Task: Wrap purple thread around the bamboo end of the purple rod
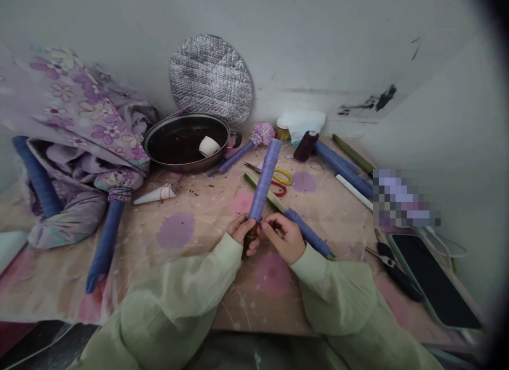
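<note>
A long stick wrapped in purple-blue thread [264,180] stands tilted away from me over the low table. My left hand [243,231] is closed round its lower end, where a bare brownish part shows. My right hand [284,235] pinches the same lower end from the right, fingers curled. Both arms are in pale green sleeves. Another thread-wrapped stick [308,234] lies under my right hand, joined to a greenish bare stick [265,194].
A dark pan [186,143] with a white cup [209,146] stands at the back beside a silver foil disc [210,79]. Floral purple cloth [75,115] is heaped at left. Scissors [278,179], a dark thread spool [306,146], pliers [393,266] and a phone [433,280] lie around.
</note>
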### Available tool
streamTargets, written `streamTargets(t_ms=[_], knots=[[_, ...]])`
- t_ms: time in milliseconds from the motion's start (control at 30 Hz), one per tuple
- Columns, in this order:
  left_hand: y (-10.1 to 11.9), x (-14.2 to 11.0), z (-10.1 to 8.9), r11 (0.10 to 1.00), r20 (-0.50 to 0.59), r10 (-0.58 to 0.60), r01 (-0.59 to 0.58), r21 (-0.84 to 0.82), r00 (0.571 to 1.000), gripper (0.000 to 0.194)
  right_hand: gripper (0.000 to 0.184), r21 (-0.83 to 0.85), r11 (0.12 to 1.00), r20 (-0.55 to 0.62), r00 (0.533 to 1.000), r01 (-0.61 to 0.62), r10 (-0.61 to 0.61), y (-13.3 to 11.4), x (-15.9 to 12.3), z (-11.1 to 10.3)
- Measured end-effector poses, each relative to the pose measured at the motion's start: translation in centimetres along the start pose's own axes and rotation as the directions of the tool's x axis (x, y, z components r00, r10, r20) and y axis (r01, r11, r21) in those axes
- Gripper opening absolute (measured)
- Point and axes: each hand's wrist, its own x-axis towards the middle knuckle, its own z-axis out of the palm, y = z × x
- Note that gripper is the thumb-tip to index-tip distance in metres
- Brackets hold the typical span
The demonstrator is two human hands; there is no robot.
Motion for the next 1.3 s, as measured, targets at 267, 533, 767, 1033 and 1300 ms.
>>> streamTargets(t_ms=[267, 533, 767, 1033, 1300], knots=[[-0.4, 0.5, -0.6, 0.997, 0.092, -0.061, 0.064, -0.031, 0.994, 0.043, 0.015, 0.041, 0.999, 0.008, 1.000, -0.006, 0.006, -0.2, -0.1, 0.2], [0.2, -0.3, -0.4, 0.999, 0.162, -0.022, 0.027, -0.026, 0.987, 0.039, 0.013, -0.041, 0.999, -0.054, 0.998, 0.030, -0.033, 0.0, 0.1, -0.1], [-0.8, 0.8, -0.9, 0.993, 0.046, 0.114, -0.116, 0.034, 0.992, 0.044, 0.018, 0.075, 0.996, -0.033, 0.998, -0.044, 0.047, 0.1, -0.1, -0.2], [-1.7, 0.8, -1.1, 0.997, 0.064, 0.068, -0.065, -0.048, 0.996, 0.045, 0.014, 0.093, 0.994, -0.068, 0.995, -0.061, 0.068, 0.3, 0.0, -0.4], [-1.2, 0.8, -1.3, 0.998, 0.100, 0.063, -0.061, -0.022, 0.993, 0.048, 0.012, 0.010, 1.000, -0.045, 0.999, 0.000, 0.000, -0.7, 0.2, -0.4]])
